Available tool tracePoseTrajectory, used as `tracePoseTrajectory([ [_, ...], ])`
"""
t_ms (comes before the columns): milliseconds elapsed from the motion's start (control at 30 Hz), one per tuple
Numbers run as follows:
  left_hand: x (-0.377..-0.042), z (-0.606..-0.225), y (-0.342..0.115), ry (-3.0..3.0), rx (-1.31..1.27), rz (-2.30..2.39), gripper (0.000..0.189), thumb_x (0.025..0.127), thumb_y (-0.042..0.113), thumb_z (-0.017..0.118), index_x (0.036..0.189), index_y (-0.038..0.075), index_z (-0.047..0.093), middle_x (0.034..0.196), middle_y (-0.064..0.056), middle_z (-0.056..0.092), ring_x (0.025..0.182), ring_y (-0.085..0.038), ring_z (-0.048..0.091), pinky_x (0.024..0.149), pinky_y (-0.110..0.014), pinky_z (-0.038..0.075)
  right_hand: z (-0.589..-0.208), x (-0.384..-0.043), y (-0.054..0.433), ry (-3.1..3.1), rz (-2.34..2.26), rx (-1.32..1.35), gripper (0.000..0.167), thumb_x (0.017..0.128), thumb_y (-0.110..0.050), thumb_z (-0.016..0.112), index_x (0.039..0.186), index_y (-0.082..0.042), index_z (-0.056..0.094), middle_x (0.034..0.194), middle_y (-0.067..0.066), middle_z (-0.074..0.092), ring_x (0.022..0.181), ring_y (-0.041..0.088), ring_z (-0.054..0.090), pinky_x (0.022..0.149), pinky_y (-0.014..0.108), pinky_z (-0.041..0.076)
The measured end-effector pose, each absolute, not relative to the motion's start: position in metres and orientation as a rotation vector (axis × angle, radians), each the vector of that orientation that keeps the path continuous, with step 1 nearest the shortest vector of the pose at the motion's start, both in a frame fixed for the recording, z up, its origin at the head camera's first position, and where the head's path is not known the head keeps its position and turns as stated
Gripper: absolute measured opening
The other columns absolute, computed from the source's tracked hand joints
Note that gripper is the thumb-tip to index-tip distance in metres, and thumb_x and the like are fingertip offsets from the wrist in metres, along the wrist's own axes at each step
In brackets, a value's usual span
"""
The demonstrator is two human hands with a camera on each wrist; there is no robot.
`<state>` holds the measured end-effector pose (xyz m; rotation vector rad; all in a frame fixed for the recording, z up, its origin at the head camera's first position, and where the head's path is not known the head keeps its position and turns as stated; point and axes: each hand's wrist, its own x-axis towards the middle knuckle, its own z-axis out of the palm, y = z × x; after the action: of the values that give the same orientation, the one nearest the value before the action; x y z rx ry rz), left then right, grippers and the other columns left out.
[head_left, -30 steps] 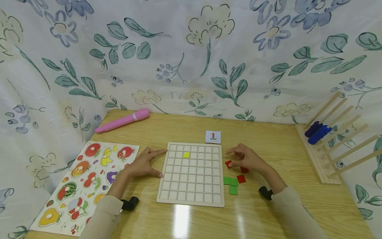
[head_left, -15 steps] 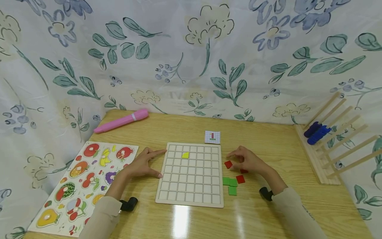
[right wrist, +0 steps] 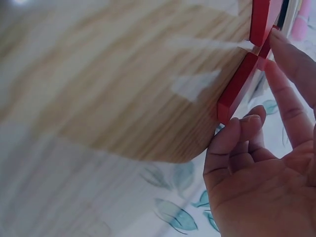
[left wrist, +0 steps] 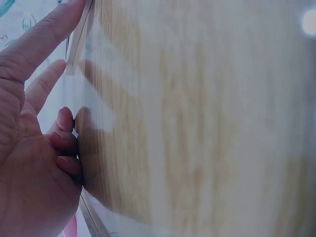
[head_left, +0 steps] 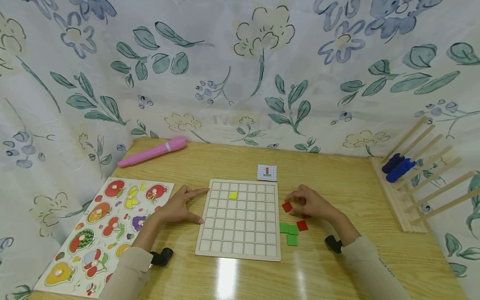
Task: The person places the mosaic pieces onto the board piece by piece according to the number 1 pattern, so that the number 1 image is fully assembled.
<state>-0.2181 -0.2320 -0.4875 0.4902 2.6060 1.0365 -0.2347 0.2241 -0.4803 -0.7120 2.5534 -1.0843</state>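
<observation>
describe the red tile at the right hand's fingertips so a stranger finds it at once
Start at the pale gridded board. Beside the upper half of its right edge, the right hand pinches a red tile. It lies nearer the board than the other two red tiles.

3 red tiles (head_left: 302, 225) (3 green tiles (head_left: 293, 230))

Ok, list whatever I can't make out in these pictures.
Pattern card, head view: too small to count its printed squares reliably.
One red tile, head view: mostly hidden by the right hand.
Fruit puzzle board, head view: lower right part covered by the left sleeve.
Peg rack, head view: the nearest peg's tip is cut off by the picture's right edge.
</observation>
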Motion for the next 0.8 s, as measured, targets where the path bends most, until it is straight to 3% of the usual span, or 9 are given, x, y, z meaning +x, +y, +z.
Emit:
tracePoseTrajectory([
  [800,-0.2167,-0.4851,-0.2326,2.616,0.515,1.033,0.096,0.066,0.040,0.092,0.149,0.024,0.047,0.101,-0.009,0.035,0.092,-0.023,0.034,0.081,-0.039,0.032,-0.4765,-0.2283,0.2157,2.700,-1.015,-0.721,0.017,0.080,-0.015,0.082,0.095,-0.010,0.074,0.089,0.001,0.049,0.078,0.014,0.042,0.069,0.027,0.037],
])
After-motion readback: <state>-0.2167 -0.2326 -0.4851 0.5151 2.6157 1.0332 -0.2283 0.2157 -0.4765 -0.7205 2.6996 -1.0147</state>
